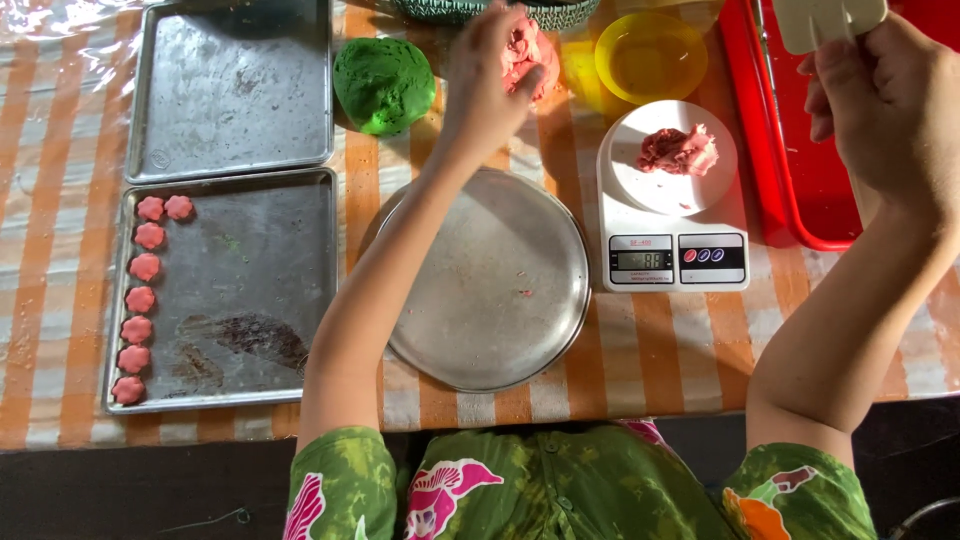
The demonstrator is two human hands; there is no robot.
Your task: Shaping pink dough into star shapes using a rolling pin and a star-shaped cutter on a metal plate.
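Left hand (pixel 487 75) is reaching up the table with its fingers closed on the big lump of pink dough (pixel 527 52), which sits near the far edge, just below a green woven basket (pixel 480 10). Right hand (pixel 885 95) is raised off to the side over the red tray (pixel 790 190), fingers curled round a pale flat tool (pixel 828 20); I think it's a scraper or a mould, hard to say since the frame cuts it off.

The pink dough looks rough and crumbly, torn on the surface. A smaller ragged piece of the same dough (pixel 678 150) sits on the white round plate of a kitchen scale (pixel 672 250), whose front has a small grey display and a dark panel with coloured buttons.

Left of the big lump is a smooth ball of green dough (pixel 383 84); right of it is a yellow bowl (pixel 650 55). A round metal tray (pixel 490 280) sits in the middle under the left forearm. On the left are two rectangular baking trays (pixel 235 230), and the nearer one holds a column of small pink flower-shaped pieces (pixel 140 298) along its left edge. Under it all is an orange and white striped cloth (pixel 640 360).
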